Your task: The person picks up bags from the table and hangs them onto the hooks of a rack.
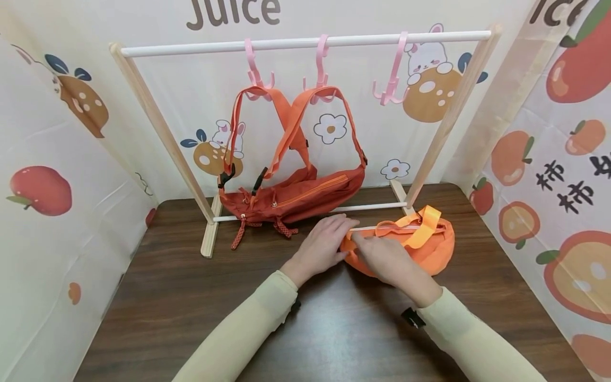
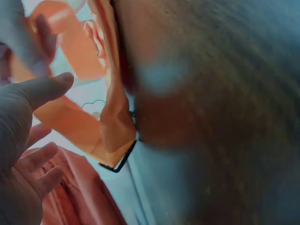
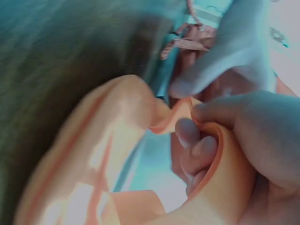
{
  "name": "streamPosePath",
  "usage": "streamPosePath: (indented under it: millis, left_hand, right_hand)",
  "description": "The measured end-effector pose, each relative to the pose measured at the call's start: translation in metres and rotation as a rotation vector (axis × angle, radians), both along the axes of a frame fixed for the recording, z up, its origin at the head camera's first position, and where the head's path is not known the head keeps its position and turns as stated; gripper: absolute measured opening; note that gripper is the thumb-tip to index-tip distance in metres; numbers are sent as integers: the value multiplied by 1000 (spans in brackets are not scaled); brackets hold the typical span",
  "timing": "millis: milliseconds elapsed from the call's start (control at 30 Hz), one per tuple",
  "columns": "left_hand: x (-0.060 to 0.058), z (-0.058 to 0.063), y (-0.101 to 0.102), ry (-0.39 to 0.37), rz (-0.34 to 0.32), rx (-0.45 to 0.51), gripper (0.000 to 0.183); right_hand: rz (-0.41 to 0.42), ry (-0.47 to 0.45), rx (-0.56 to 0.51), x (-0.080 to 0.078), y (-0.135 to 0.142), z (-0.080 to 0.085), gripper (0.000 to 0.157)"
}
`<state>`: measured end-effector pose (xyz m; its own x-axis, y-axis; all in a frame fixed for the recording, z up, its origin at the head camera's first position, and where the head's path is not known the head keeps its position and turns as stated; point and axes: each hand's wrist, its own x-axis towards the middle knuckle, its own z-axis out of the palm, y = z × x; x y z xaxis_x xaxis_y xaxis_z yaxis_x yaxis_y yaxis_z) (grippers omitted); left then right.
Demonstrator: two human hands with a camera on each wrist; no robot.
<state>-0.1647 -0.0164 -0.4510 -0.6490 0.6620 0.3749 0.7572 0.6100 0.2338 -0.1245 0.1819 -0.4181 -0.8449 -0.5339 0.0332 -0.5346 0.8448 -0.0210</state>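
An orange waist bag with a zip lies on the dark wooden table, its strap looped above it. My right hand grips this strap near the bag's left end, fingers curled inside the band. Beside it, my left hand is held at the same end with thumb and fingers apart in the left wrist view; it does not appear to grip the strap. A black buckle ring shows on the band. Behind the hands, a dark red bag hangs by orange straps from two pink hooks.
A rack with a white top bar and wooden legs stands at the back. Another pink hook hangs at its right with nothing on it. Fruit-printed cloth encloses the table's back and sides.
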Motion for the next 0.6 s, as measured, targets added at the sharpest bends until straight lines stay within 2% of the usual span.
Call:
streamPosePath:
  millis: [133, 300, 400, 600]
  left_hand:
    - [-3, -4, 2, -44, -2, 22, 59]
    - [-5, -7, 1, 7, -3, 47, 35]
    - [-5, -8, 0, 28, 25, 62, 32]
    - [-5, -7, 1, 21, 87, 103, 32]
  right_hand:
    - [60, 54, -7, 3, 1, 12, 25]
    - [144, 206, 63, 4, 2, 26, 25]
    - [148, 242, 103, 4, 2, 33, 28]
    - [124, 267, 75, 2, -1, 36, 30]
